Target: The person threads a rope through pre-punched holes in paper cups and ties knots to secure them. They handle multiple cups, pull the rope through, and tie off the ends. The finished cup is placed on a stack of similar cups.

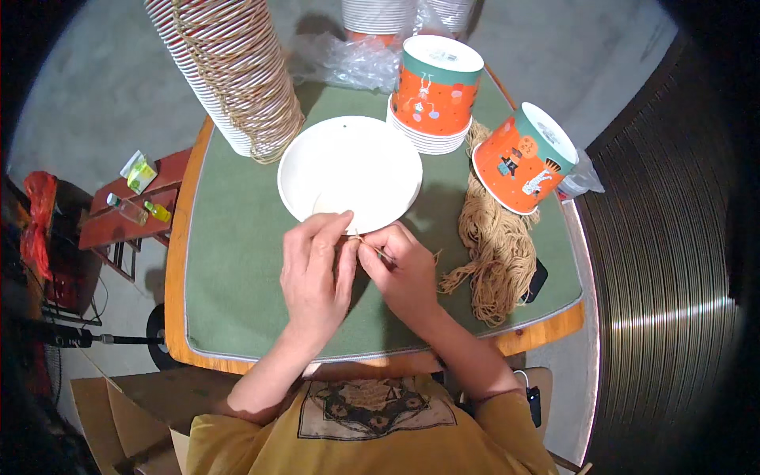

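A round white lid lies in front of me, with a small hole near its far edge. My left hand grips the lid's near edge, its thumb and fingers closed on the rim. My right hand pinches a thin tan string at that same edge, close to the left fingertips. Most of the string is hidden by the fingers. To the right hangs a bundle of loose tan strings, spread over the table's right side.
A tall leaning stack of white lids with tan string loops stands at the far left of the green-covered table. Orange and green paper buckets are upturned at the far right, one resting by the strings. A dark phone lies beneath them.
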Demonstrator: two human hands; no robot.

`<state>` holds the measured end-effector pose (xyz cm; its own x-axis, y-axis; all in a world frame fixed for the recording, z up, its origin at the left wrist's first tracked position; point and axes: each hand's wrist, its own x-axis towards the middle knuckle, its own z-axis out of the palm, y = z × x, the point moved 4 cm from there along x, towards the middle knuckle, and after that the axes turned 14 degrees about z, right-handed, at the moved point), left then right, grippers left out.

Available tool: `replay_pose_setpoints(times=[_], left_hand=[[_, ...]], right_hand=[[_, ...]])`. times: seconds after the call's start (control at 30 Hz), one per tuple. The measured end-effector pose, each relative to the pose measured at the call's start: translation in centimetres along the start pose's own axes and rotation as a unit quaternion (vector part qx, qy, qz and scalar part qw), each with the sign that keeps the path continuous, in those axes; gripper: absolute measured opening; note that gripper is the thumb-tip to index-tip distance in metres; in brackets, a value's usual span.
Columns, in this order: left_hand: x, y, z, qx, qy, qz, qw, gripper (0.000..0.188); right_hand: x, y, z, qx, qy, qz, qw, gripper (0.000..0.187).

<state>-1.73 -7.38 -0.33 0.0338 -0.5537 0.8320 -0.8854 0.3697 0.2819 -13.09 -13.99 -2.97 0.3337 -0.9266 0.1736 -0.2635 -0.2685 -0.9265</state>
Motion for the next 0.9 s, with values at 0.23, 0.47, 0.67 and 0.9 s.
replay_pose_setpoints(times=[0.23,0.47,0.67,0.9], left_hand=[[0.6,-0.6,-0.4,0.036,-0.082,0.009,0.996,0.028],[1.7,-4.7,-2.7,-0.050,-0.085,-0.014,0.995,0.016],[2.0,-9.6,-4.6,-0.098,-0.124,-0.019,0.987,0.008],[2.9,-12.4,-4.5,-0.183,-0.104,-0.029,0.977,0.009]], right_hand=[[0.3,0.2,0.0,-0.021,-0.003,-0.016,1.000,0.011],[-0.1,-0.1,-3.5,0.027,-0.136,0.058,0.989,0.015],[-0.4,0.5,-6.3,0.107,-0.162,0.082,0.978,0.017],[-0.7,-0.4,-7.6,0.188,-0.184,0.107,0.959,0.015]])
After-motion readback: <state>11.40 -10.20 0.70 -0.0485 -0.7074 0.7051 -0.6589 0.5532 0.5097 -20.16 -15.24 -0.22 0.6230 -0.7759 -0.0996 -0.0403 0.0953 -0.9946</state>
